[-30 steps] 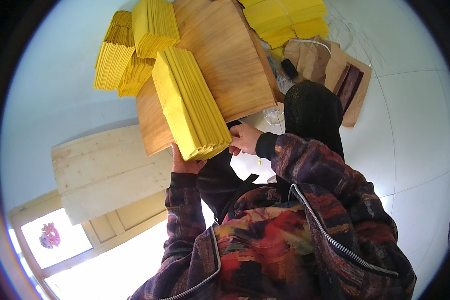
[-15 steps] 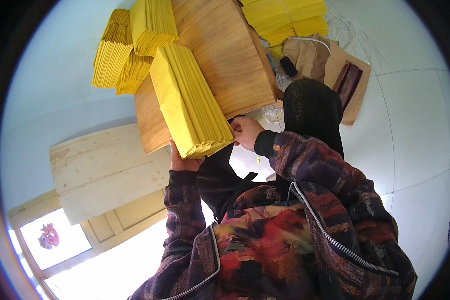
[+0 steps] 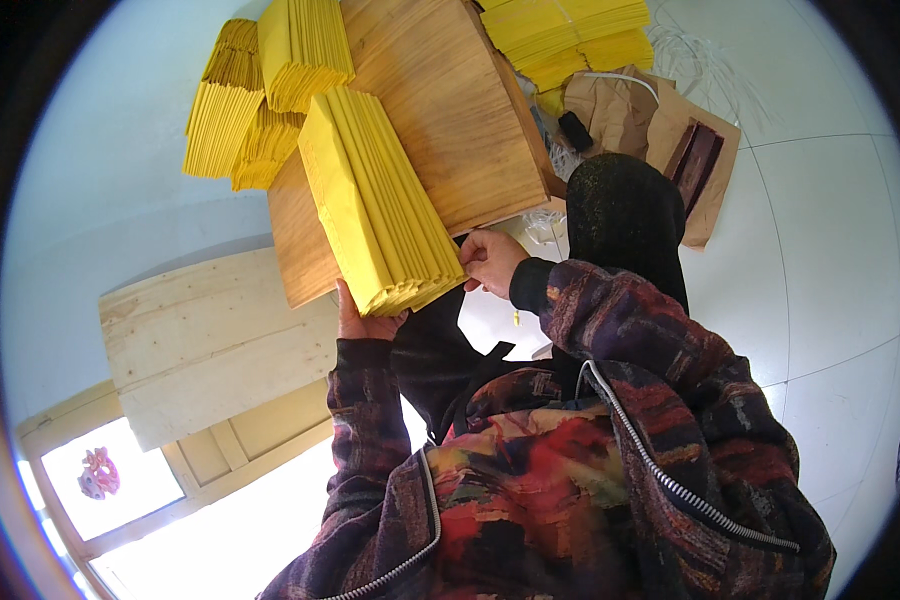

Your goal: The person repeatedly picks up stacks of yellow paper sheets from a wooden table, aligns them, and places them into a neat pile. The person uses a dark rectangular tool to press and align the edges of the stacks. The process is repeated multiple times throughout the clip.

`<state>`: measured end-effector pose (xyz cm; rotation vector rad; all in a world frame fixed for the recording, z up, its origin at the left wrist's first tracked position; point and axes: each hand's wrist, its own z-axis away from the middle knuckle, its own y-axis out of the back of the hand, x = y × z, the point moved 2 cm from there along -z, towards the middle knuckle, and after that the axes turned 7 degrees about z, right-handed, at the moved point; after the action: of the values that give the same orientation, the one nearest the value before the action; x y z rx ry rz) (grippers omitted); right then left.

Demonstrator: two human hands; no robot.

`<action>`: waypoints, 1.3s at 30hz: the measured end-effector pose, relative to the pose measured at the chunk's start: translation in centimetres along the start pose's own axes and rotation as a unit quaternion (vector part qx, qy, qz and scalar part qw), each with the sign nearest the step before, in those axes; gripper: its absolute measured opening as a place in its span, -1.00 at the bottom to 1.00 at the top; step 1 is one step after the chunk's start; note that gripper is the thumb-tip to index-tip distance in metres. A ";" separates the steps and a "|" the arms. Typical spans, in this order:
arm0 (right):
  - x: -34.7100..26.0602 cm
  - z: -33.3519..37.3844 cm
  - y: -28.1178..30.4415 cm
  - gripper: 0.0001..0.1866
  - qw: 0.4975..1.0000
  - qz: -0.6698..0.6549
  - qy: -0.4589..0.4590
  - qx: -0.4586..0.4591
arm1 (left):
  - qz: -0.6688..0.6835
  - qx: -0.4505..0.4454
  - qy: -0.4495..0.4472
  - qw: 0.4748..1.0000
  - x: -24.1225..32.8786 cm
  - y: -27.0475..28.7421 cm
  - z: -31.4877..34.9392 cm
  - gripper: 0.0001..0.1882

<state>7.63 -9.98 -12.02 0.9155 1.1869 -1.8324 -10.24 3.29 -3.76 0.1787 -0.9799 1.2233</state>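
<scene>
A thick stack of folded yellow paper (image 3: 385, 200) lies along the near left part of a wooden table (image 3: 450, 110), its near end jutting past the table edge. My left hand (image 3: 361, 318) cups the near left corner, thumb up along the side and fingers underneath. At the near right corner, my right hand (image 3: 490, 262) pinches the edge of the folded paper between thumb and bent fingers. The undersides of the stack and most of my left fingers are hidden.
More yellow paper stacks (image 3: 305, 55) stand at the table's far left, and a tied yellow bundle (image 3: 570, 30) sits beyond its right side. Brown paper (image 3: 695, 165) and white straps (image 3: 705, 65) lie on the tiled floor. A pale wooden board (image 3: 220, 335) is at left.
Both hands stay at the same corners of the stack. My right fingers have shifted very slightly at the paper's edge; the stack has barely moved.
</scene>
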 end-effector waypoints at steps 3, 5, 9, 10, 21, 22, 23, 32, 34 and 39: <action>-0.4 0.4 0.0 -0.92 1.000 0.018 -0.016 -0.020 | 0.000 0.014 0.000 1.000 0.1 0.0 0.1 -0.24; -0.4 0.6 0.0 -0.85 0.999 0.017 -0.017 -0.045 | -0.003 0.007 -0.001 1.000 0.2 0.0 0.1 -0.24; -0.3 0.8 0.0 -0.75 0.996 0.024 -0.014 -0.089 | 0.023 -0.026 0.005 0.999 0.4 0.1 0.1 -0.26; -0.3 0.8 0.0 -0.74 0.995 0.023 -0.016 -0.094 | 0.024 -0.033 0.005 0.999 0.4 0.1 0.1 -0.26; 1.3 -0.9 -0.5 -0.87 0.996 0.077 0.031 0.034 | 0.005 -0.009 0.005 1.000 0.4 0.0 0.2 -0.27; 1.5 -1.1 -0.7 -0.89 0.995 0.069 0.052 0.046 | -0.001 -0.015 0.006 1.000 0.4 0.1 0.2 -0.26; 1.7 -1.3 -0.8 -0.90 0.994 0.064 0.066 0.060 | -0.007 -0.005 0.006 1.000 0.3 0.1 0.1 -0.25; 1.1 -0.9 -1.1 -0.88 0.992 0.006 0.126 0.020 | -0.015 -0.011 0.010 1.000 0.1 0.3 0.1 -0.24; 0.4 -0.5 -0.8 -0.85 0.996 -0.014 0.089 -0.019 | -0.014 -0.006 0.008 1.000 0.1 0.2 0.1 -0.24; -0.9 0.5 0.1 -0.75 0.995 0.007 -0.015 -0.096 | 0.000 0.013 0.003 1.000 0.0 0.0 0.2 -0.24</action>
<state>8.06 -10.28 -11.19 0.7826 1.3097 -1.6818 -10.38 3.21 -3.61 0.1956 -0.9591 1.2360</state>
